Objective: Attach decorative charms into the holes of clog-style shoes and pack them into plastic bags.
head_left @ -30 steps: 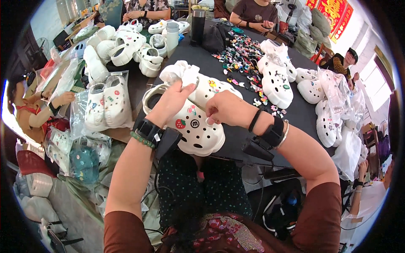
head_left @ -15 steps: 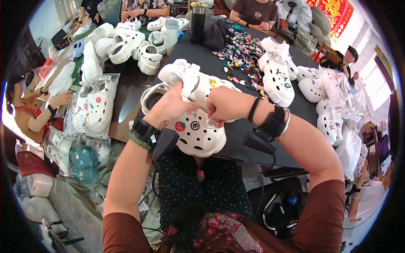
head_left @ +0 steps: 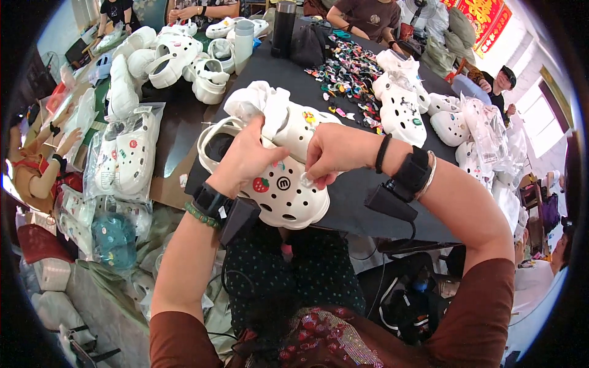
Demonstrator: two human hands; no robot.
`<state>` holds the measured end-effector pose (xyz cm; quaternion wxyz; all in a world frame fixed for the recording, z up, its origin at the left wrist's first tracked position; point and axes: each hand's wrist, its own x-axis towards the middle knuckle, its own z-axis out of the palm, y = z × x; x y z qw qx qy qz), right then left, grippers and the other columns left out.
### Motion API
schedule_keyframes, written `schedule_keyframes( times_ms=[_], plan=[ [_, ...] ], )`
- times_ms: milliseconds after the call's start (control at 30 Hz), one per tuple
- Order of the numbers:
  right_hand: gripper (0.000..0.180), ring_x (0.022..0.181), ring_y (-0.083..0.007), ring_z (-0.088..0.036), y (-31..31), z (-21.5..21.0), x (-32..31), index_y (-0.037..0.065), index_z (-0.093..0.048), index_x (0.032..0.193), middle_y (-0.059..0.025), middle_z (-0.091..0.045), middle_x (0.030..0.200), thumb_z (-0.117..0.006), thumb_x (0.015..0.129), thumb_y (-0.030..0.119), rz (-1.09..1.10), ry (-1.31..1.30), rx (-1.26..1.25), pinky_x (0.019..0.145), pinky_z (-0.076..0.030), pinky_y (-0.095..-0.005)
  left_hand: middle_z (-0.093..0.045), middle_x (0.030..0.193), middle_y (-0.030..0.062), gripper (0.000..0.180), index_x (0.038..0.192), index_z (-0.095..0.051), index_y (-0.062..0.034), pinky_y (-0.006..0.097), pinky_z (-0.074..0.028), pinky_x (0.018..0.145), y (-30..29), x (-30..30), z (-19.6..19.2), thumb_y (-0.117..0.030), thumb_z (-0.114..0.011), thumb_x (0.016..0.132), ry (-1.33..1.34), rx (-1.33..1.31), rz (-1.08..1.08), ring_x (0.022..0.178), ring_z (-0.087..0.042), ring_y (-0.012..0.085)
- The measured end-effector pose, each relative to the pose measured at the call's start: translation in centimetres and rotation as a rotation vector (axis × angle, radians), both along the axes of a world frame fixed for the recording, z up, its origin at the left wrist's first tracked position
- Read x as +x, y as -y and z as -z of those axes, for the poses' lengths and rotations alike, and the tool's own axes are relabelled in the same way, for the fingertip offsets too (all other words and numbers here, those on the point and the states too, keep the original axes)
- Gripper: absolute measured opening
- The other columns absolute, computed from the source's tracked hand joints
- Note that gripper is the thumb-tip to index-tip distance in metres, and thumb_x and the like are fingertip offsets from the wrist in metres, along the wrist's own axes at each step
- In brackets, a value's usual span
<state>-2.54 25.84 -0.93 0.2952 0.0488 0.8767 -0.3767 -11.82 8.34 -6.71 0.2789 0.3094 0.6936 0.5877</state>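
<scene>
A white clog (head_left: 291,207) lies near the table edge in front of me, toe toward me. My left hand (head_left: 245,156) is closed around its upper rear part, thumb on the top. On the clog are a strawberry charm (head_left: 261,184) and a round black-and-white charm (head_left: 283,183). My right hand (head_left: 331,152) pinches a small whitish charm (head_left: 306,180) against the clog's right side, by the holes; the fingers partly cover it. Just behind, another white clog (head_left: 299,140) carries a yellow-and-red charm (head_left: 308,117). White wrapping (head_left: 256,101) sits beside it.
Many loose colourful charms (head_left: 353,76) are spread on the black table, beyond my right hand. White clogs (head_left: 402,116) stand to their right. Bagged clogs (head_left: 126,159) lie at left. A black tumbler (head_left: 283,30) and a black bag (head_left: 308,44) stand far back. Other people sit around the table.
The view has shifted slightly. My right forearm has swung a little outward, while its fingers keep pinching the whitish charm at the same spot. My left hand still grips the clog.
</scene>
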Motion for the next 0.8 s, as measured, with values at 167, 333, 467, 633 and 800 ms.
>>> schedule_keyframes(
  times_ms=[167, 333, 467, 633, 800],
  plan=[
    [0.017, 0.065, -0.0102, -0.07, 0.8, -0.2, -0.9, -0.005, -0.072, 0.082, -0.0094, -0.072, 0.074, -0.073, 0.082, 0.012, -0.04, 0.035, 0.124, 0.063, -0.058, -0.0222, -0.063, 0.112, 0.0106, 0.06, 0.13, -0.044, 0.0008, 0.031, -0.052, 0.082, 0.0, -0.4, 0.5, 0.0, -0.071, 0.075, -0.035, 0.017, 0.031, 0.094, -0.064, 0.0158],
    [0.016, 0.067, -0.0135, -0.071, 1.0, -0.2, -1.0, -0.005, -0.07, 0.077, -0.0106, -0.072, 0.075, -0.074, 0.08, 0.01, 0.023, 0.059, 0.235, 0.061, -0.059, -0.0242, -0.063, 0.114, 0.0114, 0.059, 0.128, -0.046, 0.0019, 0.031, -0.052, 0.084, 0.1, -0.1, 0.8, 0.0, -0.071, 0.076, -0.046, 0.037, 0.019, 0.096, -0.063, 0.0166],
    [0.016, 0.066, -0.0149, -0.072, 1.2, 0.2, -0.4, -0.005, -0.067, 0.077, -0.0116, -0.071, 0.075, -0.074, 0.08, 0.009, 0.138, 0.127, 0.105, 0.061, -0.059, -0.025, -0.064, 0.113, 0.0117, 0.057, 0.128, -0.046, 0.0024, 0.03, -0.052, 0.085, 0.4, -0.1, 1.4, -0.001, -0.07, 0.077, -0.035, 0.076, 0.003, 0.096, -0.063, 0.0162],
    [0.015, 0.066, -0.0162, -0.071, 1.3, 1.1, -0.4, -0.004, -0.066, 0.076, -0.0127, -0.071, 0.074, -0.075, 0.08, 0.007, 0.193, 0.147, -0.002, 0.061, -0.059, -0.0256, -0.066, 0.104, 0.0155, 0.057, 0.125, -0.049, 0.0083, 0.029, -0.054, 0.071, 0.7, 0.4, 2.1, -0.005, -0.07, 0.073, -0.08, 0.089, -0.06, 0.082, -0.066, 0.0173],
    [0.016, 0.063, -0.0137, -0.071, 2.1, 1.5, -0.5, -0.005, -0.067, 0.07, -0.0104, -0.07, 0.068, -0.073, 0.079, 0.007, 0.172, 0.111, 0.035, 0.06, -0.059, -0.0246, -0.066, 0.108, 0.0117, 0.058, 0.126, -0.049, 0.0047, 0.028, -0.052, 0.079, 1.2, 0.8, 1.6, -0.006, -0.072, 0.073, -0.125, 0.036, -0.071, 0.092, -0.064, 0.0153]
  ],
)
